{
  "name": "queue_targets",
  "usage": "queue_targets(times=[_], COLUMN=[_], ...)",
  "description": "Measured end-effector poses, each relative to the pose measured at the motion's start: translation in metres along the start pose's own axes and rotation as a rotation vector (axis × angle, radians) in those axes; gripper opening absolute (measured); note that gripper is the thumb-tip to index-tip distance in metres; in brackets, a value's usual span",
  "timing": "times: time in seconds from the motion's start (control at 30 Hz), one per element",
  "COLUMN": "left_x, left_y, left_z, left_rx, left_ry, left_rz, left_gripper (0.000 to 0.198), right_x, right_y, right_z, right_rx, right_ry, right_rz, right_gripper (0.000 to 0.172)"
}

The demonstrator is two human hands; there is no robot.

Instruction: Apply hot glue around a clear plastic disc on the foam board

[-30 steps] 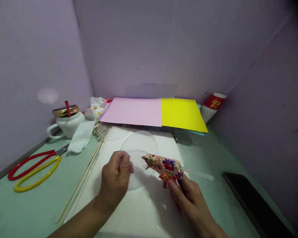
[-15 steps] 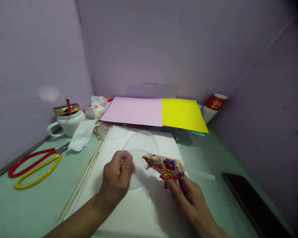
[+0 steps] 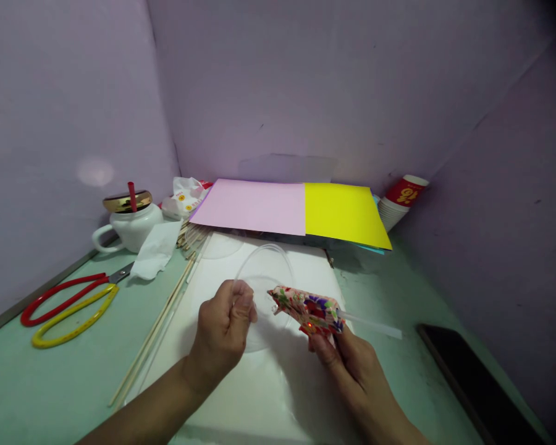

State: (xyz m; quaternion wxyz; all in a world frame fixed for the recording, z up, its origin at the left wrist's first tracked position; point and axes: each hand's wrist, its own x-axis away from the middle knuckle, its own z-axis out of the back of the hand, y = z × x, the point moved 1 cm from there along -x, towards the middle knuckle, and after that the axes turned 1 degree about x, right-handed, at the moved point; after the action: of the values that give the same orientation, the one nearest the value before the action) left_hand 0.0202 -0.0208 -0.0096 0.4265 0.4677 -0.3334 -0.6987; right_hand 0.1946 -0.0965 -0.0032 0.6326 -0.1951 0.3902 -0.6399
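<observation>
My left hand is closed, its thumb and fingers pinching a thin clear plastic ring that stands up above a white board. In my right hand is a hot glue gun wrapped in flowery patterned covering, with a small orange light glowing on it. Its nozzle points left towards my left hand, a small gap apart from the fingers. A translucent glue stick juts out of the gun's back end. The fingers on the trigger side are partly hidden behind the gun.
Scissors with red and yellow handles, wooden sticks, a tissue and a lidded white mug are at left. Pink paper and yellow paper lie behind. Paper cups and a dark phone are at right.
The view has shifted slightly, so the surroundings sit a little further right. My left hand with the ring has come slightly closer to the glue gun's nozzle. Both grips are unchanged.
</observation>
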Motion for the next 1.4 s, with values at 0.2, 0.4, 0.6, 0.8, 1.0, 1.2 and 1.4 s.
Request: queue_targets(times=[0.2, 0.4, 0.6, 0.8, 1.0, 1.2, 1.4], left_x=[-0.002, -0.005, -0.007, -0.007, -0.008, -0.008, -0.009], left_y=[0.0, 0.0, 0.001, 0.0, -0.001, -0.001, -0.001], left_z=[0.001, 0.002, 0.003, 0.003, 0.003, 0.002, 0.002], left_rx=[0.01, 0.025, 0.034, 0.06, 0.073, 0.094, 0.091], left_ry=[-0.018, -0.047, -0.069, -0.08, -0.076, -0.073, -0.089], left_rz=[-0.028, -0.041, -0.037, 0.003, 0.008, 0.023, 0.007], left_gripper=[0.018, 0.019, 0.018, 0.018, 0.018, 0.017, 0.017], right_x=[-0.003, -0.003, -0.007, -0.01, -0.013, -0.012, -0.012], right_y=[-0.001, -0.003, -0.002, 0.004, 0.003, 0.003, 0.003], right_z=[0.005, 0.004, 0.008, 0.008, 0.007, 0.007, 0.007], right_rx=[0.069, 0.122, 0.144, 0.156, 0.123, 0.11, 0.116], right_ry=[-0.061, -0.082, -0.143, -0.133, -0.148, -0.161, -0.151], right_rz=[-0.004, 0.029, 0.09, 0.068, 0.066, 0.061, 0.049], right_gripper=[0.03, 0.028, 0.028, 0.03, 0.028, 0.028, 0.03])
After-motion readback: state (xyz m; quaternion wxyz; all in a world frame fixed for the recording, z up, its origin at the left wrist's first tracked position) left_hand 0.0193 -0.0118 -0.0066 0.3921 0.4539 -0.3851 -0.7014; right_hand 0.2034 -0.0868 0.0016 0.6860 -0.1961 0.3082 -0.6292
